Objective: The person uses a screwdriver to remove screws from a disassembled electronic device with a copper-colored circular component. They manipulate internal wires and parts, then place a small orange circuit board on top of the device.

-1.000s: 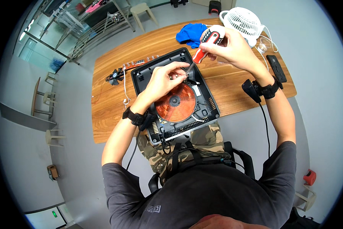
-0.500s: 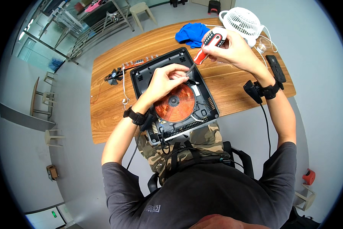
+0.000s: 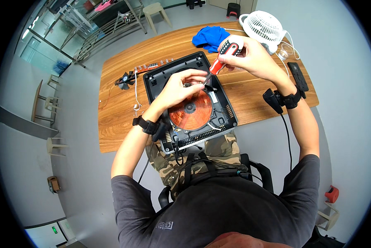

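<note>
Wooden table (image 3: 251,89), near edge: one black open cooker casing (image 3: 154,80) w/ one copper coil (image 3: 190,109) inside. Far right: one white fan (image 3: 263,25); far centre, one blue cloth (image 3: 206,35). Right hand (image 3: 251,56) fingers closed round one red screwdriver (image 3: 222,60), tip inside casing. Left hand (image 3: 179,87) fingers curled, pressing parts by the tip.

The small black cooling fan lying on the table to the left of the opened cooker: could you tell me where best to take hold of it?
Probably by its outer frame, from above. The black fan lies flat on the wooden table, free of the opened cooker. Pinch opposite frame edges, not the blades, and mind the thin red wire trailing from it.
</note>
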The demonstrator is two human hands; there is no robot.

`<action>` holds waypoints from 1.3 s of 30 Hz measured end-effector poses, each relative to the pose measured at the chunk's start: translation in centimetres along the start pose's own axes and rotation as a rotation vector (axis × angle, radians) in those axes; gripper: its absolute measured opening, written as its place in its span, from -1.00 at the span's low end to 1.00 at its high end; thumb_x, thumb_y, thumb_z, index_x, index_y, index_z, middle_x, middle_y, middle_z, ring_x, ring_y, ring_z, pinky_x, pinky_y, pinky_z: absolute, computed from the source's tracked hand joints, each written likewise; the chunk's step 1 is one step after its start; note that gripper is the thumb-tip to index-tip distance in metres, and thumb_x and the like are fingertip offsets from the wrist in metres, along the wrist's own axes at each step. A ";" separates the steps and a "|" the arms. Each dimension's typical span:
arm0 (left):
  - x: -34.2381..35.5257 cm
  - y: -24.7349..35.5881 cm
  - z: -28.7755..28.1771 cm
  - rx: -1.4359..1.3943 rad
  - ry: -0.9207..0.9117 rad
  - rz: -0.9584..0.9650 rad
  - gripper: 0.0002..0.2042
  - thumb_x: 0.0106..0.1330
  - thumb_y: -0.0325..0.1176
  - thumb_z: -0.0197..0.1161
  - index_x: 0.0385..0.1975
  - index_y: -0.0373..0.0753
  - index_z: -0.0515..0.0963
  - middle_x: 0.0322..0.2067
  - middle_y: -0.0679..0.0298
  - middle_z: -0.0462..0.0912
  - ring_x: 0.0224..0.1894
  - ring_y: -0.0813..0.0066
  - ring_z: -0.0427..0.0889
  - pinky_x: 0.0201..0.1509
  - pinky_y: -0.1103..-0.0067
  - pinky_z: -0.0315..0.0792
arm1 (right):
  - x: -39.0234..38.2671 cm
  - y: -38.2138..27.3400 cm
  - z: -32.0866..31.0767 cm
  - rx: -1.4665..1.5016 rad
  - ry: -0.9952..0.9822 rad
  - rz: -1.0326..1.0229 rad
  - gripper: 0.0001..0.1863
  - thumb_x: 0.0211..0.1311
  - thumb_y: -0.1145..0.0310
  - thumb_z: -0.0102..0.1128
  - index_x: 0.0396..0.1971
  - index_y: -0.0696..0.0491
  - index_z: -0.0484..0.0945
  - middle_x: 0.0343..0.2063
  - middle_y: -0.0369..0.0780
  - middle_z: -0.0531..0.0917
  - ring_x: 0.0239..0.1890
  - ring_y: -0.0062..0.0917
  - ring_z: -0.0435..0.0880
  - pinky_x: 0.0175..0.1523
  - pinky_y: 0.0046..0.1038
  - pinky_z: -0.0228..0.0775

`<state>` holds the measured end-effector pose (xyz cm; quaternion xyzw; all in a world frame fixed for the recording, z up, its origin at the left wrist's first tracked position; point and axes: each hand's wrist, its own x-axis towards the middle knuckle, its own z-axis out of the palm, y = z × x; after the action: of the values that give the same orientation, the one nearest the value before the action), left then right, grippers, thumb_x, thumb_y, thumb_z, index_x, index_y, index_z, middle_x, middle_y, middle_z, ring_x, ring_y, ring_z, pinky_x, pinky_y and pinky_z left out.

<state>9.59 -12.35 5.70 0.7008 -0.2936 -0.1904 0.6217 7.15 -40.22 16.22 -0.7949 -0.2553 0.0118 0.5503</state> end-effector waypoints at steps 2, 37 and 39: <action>0.3 -0.7 -1.1 -0.012 -0.016 0.028 -0.51 0.56 -0.35 0.23 0.43 -0.32 0.40 0.26 0.08 0.65 0.33 0.37 0.58 0.45 0.41 0.41 | 0.0 0.1 0.0 -0.026 0.018 0.010 -0.65 0.36 0.17 0.47 -0.10 0.17 0.69 -0.39 -0.28 0.77 -0.40 -0.71 0.73 -0.25 -0.63 0.59; -1.1 -5.3 -2.8 0.662 -0.117 -0.108 -0.64 0.50 -0.27 0.27 0.26 -0.04 0.60 -0.07 0.12 0.63 0.11 0.07 0.62 0.25 0.25 0.45 | 0.8 2.5 1.7 -0.289 -0.027 -0.025 -0.69 0.28 0.25 0.54 -0.20 0.17 0.66 -0.36 -0.29 0.71 -0.32 -0.69 0.72 -0.18 -0.61 0.61; -1.1 -5.1 -2.8 0.663 -0.117 -0.117 -0.64 0.50 -0.28 0.28 0.26 -0.04 0.60 -0.07 0.12 0.63 0.11 0.07 0.62 0.24 0.25 0.45 | 1.1 2.8 2.0 -0.281 -0.037 -0.054 -0.68 0.28 0.25 0.54 -0.23 0.17 0.65 -0.38 -0.29 0.72 -0.31 -0.69 0.71 -0.19 -0.60 0.59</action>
<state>11.38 -9.23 0.97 0.8683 -0.3339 -0.1597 0.3303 8.63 -38.79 13.26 -0.8567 -0.2855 -0.0244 0.4289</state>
